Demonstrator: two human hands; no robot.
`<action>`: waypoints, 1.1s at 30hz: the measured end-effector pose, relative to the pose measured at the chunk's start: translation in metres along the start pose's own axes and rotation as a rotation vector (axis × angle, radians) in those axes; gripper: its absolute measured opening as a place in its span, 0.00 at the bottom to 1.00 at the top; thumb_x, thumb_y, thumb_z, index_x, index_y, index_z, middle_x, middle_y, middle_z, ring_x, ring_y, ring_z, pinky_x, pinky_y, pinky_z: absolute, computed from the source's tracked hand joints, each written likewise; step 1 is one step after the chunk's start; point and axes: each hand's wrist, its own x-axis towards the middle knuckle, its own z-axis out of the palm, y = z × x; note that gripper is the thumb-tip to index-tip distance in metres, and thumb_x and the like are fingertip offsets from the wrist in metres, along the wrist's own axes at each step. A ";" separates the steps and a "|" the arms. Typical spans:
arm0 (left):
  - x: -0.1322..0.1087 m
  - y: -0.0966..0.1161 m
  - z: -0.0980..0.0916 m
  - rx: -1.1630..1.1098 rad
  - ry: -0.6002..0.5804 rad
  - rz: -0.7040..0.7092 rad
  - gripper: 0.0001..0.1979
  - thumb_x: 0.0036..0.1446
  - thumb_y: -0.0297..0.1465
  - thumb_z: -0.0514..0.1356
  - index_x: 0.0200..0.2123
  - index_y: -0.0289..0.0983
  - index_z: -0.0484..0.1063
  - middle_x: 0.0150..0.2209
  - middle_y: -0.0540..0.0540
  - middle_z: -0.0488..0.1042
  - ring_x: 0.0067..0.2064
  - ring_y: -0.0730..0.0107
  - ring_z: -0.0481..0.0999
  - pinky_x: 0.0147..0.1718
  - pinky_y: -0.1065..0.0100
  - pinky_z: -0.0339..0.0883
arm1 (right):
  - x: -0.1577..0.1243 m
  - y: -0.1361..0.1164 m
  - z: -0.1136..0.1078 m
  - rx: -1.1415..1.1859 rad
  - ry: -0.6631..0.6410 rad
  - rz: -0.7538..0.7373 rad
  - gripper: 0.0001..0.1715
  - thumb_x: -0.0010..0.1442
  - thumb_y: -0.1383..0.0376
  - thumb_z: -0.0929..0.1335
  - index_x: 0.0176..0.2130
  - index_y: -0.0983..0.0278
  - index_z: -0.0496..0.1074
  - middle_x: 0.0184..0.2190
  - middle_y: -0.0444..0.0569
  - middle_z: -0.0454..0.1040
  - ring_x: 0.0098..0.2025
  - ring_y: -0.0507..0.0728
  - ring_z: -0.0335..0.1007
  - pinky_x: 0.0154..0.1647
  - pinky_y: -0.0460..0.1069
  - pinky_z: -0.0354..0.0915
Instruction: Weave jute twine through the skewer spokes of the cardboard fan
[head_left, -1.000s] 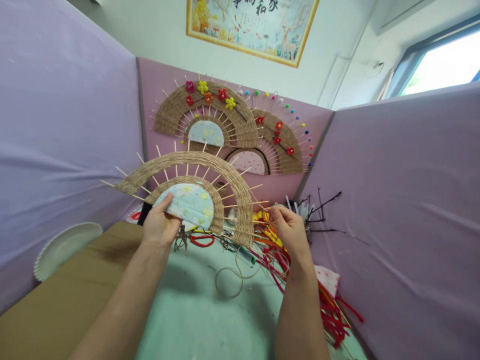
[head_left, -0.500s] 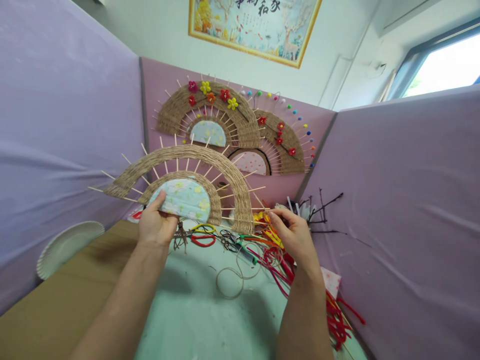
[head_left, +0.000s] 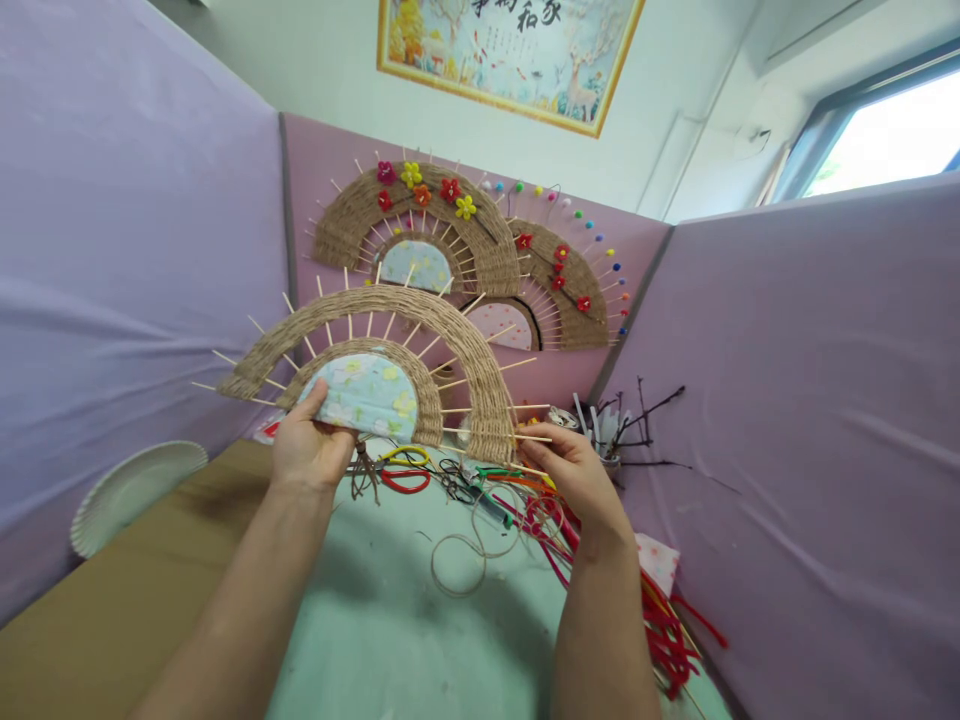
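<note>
- Tan cord weaves around thin sticks to form the fan [head_left: 377, 347], held up above the bench [head_left: 420, 640] and tilted slightly; pale blue flowered cloth [head_left: 375, 398] covers its half-round middle.
- The left hand [head_left: 311, 447] grips the fan at the cloth's lower left edge, thumb in front.
- The right hand [head_left: 574, 472] is at the fan's lower right end, thumb and forefinger narrow among the stick tips; I cannot tell whether they pinch anything.
- Beyond and below the fan, red-handled scissors [head_left: 406, 488] lie on the bench.
- Nearer, a loose loop of string [head_left: 459, 596] lies there too.
- Red fuzzy strips [head_left: 670, 640] spread along the right side, with dark twigs [head_left: 646, 428] behind the right hand.
- At left, a white ribbed plate [head_left: 135, 495] stands tilted beside a brown board [head_left: 172, 590].
- On the pink panel [head_left: 300, 160] behind, a flowered fan [head_left: 352, 220] overlaps a pompom-edged fan [head_left: 585, 275].
</note>
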 end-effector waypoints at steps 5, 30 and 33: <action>0.003 0.000 -0.001 0.003 0.016 0.081 0.13 0.64 0.21 0.54 0.47 0.33 0.75 0.40 0.42 0.82 0.44 0.66 0.82 0.50 0.64 0.74 | 0.002 0.000 0.003 -0.043 0.008 0.017 0.12 0.55 0.57 0.73 0.38 0.60 0.81 0.34 0.47 0.79 0.36 0.56 0.73 0.39 0.49 0.67; 0.005 0.003 -0.004 0.133 -0.007 0.214 0.13 0.63 0.22 0.54 0.43 0.42 0.76 0.47 0.44 0.80 0.56 0.64 0.75 0.50 0.63 0.74 | -0.016 -0.038 0.036 -0.697 0.110 -0.285 0.09 0.64 0.64 0.67 0.33 0.62 0.76 0.31 0.46 0.75 0.33 0.54 0.69 0.36 0.48 0.61; 0.008 0.005 -0.007 0.214 -0.048 0.250 0.12 0.63 0.24 0.54 0.41 0.43 0.76 0.49 0.44 0.80 0.58 0.64 0.74 0.53 0.63 0.72 | -0.017 -0.039 0.035 -0.717 0.132 -0.275 0.09 0.64 0.64 0.67 0.34 0.62 0.77 0.32 0.47 0.76 0.34 0.55 0.71 0.37 0.49 0.62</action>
